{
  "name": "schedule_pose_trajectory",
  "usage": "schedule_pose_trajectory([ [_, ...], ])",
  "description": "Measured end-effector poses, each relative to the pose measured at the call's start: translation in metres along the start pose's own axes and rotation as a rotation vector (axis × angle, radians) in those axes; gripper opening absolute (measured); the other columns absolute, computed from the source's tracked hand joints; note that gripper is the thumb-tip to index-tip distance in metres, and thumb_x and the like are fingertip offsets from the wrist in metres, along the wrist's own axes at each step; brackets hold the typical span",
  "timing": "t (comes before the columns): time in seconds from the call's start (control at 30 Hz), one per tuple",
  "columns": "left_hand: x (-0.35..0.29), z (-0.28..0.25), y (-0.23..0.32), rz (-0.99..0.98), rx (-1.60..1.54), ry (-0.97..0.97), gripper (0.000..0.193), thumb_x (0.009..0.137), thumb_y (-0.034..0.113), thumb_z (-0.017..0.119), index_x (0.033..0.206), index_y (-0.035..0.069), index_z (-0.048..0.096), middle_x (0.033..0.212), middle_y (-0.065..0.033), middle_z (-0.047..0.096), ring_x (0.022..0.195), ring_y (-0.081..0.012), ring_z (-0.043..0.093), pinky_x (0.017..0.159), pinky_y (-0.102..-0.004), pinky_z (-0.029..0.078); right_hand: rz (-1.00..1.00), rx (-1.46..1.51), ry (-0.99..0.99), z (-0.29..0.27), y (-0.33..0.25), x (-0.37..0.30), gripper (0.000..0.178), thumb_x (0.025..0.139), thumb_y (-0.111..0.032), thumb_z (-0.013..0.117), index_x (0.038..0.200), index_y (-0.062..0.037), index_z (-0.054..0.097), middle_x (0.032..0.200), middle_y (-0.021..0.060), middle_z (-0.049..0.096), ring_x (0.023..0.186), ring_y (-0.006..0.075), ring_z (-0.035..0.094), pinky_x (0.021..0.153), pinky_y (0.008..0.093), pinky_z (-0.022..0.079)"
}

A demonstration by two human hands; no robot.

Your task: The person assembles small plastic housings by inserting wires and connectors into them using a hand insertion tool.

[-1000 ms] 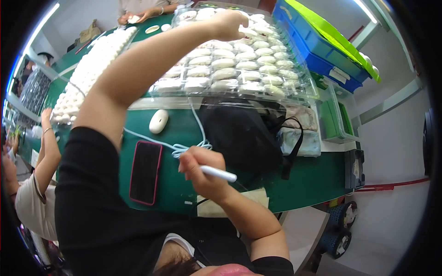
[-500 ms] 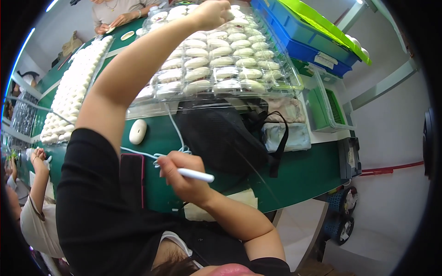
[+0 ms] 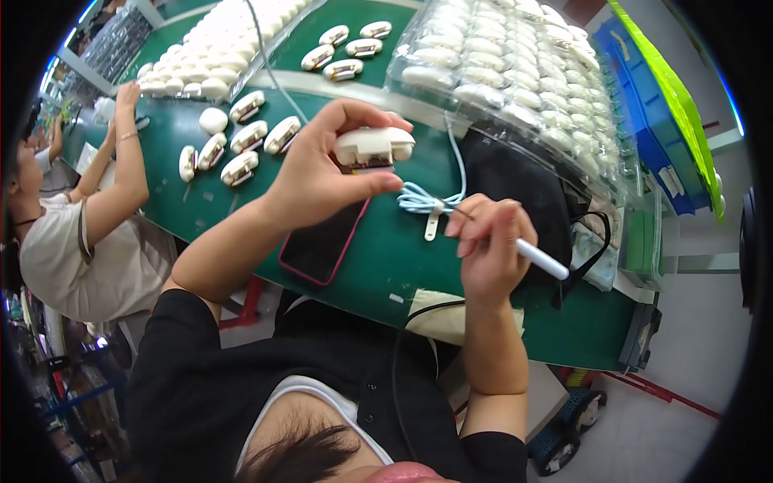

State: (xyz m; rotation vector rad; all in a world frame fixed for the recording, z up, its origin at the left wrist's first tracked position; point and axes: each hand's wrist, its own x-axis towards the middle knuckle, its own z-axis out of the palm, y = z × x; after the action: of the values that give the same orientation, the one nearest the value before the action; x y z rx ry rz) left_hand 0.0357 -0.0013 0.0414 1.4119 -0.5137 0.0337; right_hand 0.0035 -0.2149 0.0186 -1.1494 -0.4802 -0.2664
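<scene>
My left hand [image 3: 310,173] grips a white oval device housing [image 3: 374,147] between thumb and fingers, raised over the green table [image 3: 378,258]. Its lower side is uncovered, with dark and metallic inner parts showing. In my right hand [image 3: 493,253] is a white pen-shaped tool [image 3: 543,259]; its thin dark tip points toward the housing but stays apart from it. Below and between the hands lies a coiled light-blue cable [image 3: 427,198] with a white tag. Several similar housings, such as this one [image 3: 248,136], rest beyond my left hand with inner parts visible.
A clear tray [image 3: 483,97] of white housings stands far right, beside a black bag [image 3: 515,173] and blue bins [image 3: 644,105]. Another white-filled tray [image 3: 229,40] is far left. A phone [image 3: 326,245] and a beige cloth [image 3: 439,318] lie near me. A co-worker [image 3: 105,217] sits left.
My left hand has come back from the far tray and now holds a white housing before me. My right hand keeps the tool. The view has shifted, showing more loose housings.
</scene>
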Motion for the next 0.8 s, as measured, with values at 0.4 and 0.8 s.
schedule_pose_trajectory([
  [0.4,-0.036,0.006,-0.021,-0.287,-0.142,-0.052,0.052,0.076,-0.001,0.075,0.122,-0.001,0.05,0.112,-0.0093,0.062,0.103,-0.0129,0.06,0.087,-0.0264,0.051,0.105,0.165,-0.118,0.004,0.013,-0.001,0.054,0.104,-0.04,0.027,0.077,-0.0005,0.053,0.055,0.0096,0.051,0.057,0.0218,0.053,0.059,0.0317,0.044],
  [0.8,-0.039,0.006,-0.036,-0.156,-0.004,-0.042,0.05,0.072,0.001,0.079,0.117,0.001,0.055,0.112,-0.0092,0.061,0.101,-0.0135,0.06,0.084,-0.0277,0.051,0.147,-0.081,-0.126,0.006,0.017,-0.003,0.041,0.102,-0.026,0.043,0.076,-0.0003,0.062,0.066,0.0104,0.062,0.088,0.0277,0.061,0.088,0.041,0.045],
])
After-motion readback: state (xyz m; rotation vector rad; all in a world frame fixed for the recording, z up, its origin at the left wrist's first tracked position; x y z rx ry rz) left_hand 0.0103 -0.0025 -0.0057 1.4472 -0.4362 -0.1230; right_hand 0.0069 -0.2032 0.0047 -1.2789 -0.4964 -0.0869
